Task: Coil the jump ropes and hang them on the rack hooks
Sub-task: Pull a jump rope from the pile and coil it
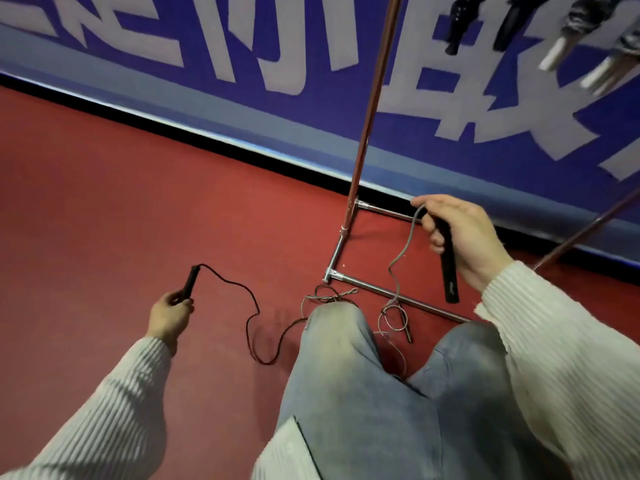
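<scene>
My right hand [457,233] grips a black jump rope handle [448,268] that points down, and its grey cord [403,252] hangs to the floor. My left hand [169,315] holds a second black handle [189,283] low over the red floor; a dark cord [252,306] snakes from it toward my knees. Tangled grey cord [329,296] and a loose loop with a small handle [394,317] lie by the rack's chrome base bar [391,292]. The rack's red upright pole [367,109] rises in front of me. Handles of other ropes [561,50] hang at the top right.
I crouch on red flooring, my jeans-clad knees [346,341] between my arms. A blue wall banner with white letters [242,46] runs behind the rack. A second slanted rack pole [588,226] crosses at the right edge.
</scene>
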`<state>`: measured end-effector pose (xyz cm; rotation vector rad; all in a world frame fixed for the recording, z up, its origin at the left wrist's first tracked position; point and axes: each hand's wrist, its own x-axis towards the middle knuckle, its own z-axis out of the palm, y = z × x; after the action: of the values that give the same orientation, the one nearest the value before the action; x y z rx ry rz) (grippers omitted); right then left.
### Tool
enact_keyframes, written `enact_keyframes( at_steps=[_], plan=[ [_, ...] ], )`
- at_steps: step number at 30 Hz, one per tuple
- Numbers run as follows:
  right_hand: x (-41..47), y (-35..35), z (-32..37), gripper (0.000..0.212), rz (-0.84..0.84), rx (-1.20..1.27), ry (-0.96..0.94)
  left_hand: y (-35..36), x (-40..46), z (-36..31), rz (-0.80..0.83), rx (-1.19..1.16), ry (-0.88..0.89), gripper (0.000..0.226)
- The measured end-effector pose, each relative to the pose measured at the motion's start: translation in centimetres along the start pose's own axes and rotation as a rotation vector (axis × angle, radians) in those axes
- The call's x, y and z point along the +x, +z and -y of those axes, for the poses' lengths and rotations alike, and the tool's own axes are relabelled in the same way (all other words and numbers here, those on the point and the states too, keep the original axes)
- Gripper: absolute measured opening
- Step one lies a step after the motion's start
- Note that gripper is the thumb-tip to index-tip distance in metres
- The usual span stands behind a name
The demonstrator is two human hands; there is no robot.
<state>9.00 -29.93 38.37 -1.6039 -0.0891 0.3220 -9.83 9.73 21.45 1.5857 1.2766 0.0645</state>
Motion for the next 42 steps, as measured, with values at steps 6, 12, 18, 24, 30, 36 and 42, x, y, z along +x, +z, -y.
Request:
enact_keyframes(
  at_steps=[6, 12, 18, 24, 30, 36, 42],
  plan=[
    [1.2, 3.2, 1.3, 0.027, 0.111, 0.232, -0.014, 9.7, -4.6, -4.4, 0.407, 0.254, 0.469, 0.087],
    [1.6, 3.0, 5.4, 0.027, 0.289, 0.653, -0.033, 21.1, -10.9, -8.0, 0.851, 0.483, 0.838, 0.085],
    [1.3, -4.6, 3.7, 0.027, 0.165, 0.493, -0.126, 21.3, -12.9, -10.3, 0.644, -0.448, 0.388, 0.038],
    [-1.7, -1.2, -3.7, 0.068, 0.345, -0.477, 0.124, 17.4, -20.6, -19.4, 0.895, -0.868, 0.321, 0.032],
    [-5.1, 3.7, -0.4, 0.032, 0.255, -0.076, 0.021, 13.7, -26.3, -20.8, 0.899, -0.882, 0.682, 0.037],
    [-5.7, 1.5, 9.1, 0.048, 0.275, 0.359, -0.209, 15.1, -21.7, -12.6, 0.715, 0.051, 1.002, 0.076],
    [-6.6, -3.2, 13.6, 0.046, 0.247, 0.442, -0.315, 17.3, -19.7, -11.7, 0.568, -0.252, 0.543, 0.034]
  ],
)
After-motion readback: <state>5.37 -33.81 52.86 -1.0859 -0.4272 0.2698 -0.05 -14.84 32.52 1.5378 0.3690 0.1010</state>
